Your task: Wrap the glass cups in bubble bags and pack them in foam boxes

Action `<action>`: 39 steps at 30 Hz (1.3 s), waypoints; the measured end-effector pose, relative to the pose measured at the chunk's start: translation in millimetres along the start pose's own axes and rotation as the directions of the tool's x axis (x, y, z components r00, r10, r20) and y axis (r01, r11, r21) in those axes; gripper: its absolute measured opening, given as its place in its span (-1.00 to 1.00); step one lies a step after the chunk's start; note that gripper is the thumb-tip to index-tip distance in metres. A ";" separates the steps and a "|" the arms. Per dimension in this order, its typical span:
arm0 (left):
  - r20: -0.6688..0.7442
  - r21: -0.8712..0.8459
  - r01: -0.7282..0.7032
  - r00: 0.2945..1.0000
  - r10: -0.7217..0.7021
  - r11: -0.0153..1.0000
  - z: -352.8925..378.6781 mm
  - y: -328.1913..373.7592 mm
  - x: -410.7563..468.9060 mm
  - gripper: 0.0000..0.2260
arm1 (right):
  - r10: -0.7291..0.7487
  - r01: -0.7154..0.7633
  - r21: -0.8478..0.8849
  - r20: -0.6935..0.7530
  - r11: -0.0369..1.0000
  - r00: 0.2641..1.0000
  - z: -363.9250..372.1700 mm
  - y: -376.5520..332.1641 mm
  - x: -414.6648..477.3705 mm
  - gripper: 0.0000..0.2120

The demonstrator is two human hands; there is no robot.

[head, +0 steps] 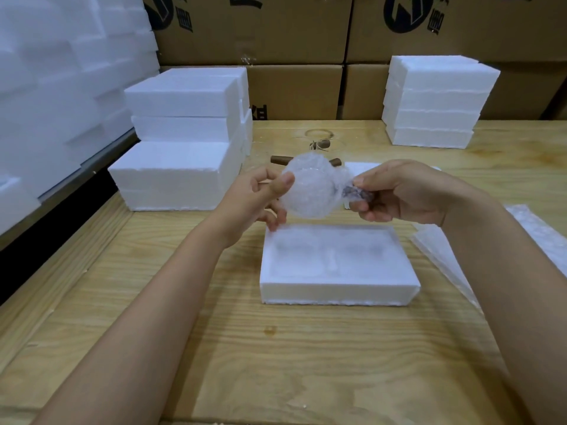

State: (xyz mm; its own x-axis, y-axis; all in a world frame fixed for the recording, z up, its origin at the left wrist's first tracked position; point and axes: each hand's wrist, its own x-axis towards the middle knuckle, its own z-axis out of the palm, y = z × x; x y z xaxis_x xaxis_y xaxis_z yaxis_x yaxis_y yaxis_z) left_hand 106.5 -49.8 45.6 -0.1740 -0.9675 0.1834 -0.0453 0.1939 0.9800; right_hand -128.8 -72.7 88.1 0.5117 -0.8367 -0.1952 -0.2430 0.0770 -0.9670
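A glass cup wrapped in a bubble bag (310, 190) hangs in the air above the far edge of an open foam box (337, 265). My left hand (264, 197) grips the wrapped round body, thumb on its front. My right hand (395, 191) pinches the wrapped dark handle end (359, 193) on the right. The foam box lies on the wooden table (245, 348) and shows two shallow hollows with nothing in them. Beyond the bundle, two more glass cups with brown handles (319, 145) stand on the table, partly hidden.
Stacks of foam boxes stand at the left (181, 139) and at the back right (435, 102). Flat bubble bags (540, 237) lie at the right. Cardboard cartons (294, 90) wall the back, and foam sheets (61, 87) pile up at the far left.
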 end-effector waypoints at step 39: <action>-0.037 -0.327 -0.116 0.993 0.111 0.938 -8.4 1.1 -0.6 -0.61 | -0.304 0.316 0.358 -0.091 0.879 0.948 5.9 22.1 13.5 -0.66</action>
State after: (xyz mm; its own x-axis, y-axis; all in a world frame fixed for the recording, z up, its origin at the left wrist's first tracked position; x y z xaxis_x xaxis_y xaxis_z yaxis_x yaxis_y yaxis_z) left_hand 114.8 -50.4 47.3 -0.1419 -0.9454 0.2933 0.2998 0.2414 0.9230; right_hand -122.5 -79.1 63.2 0.4845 -0.8660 0.1238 0.2433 -0.0026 -0.9700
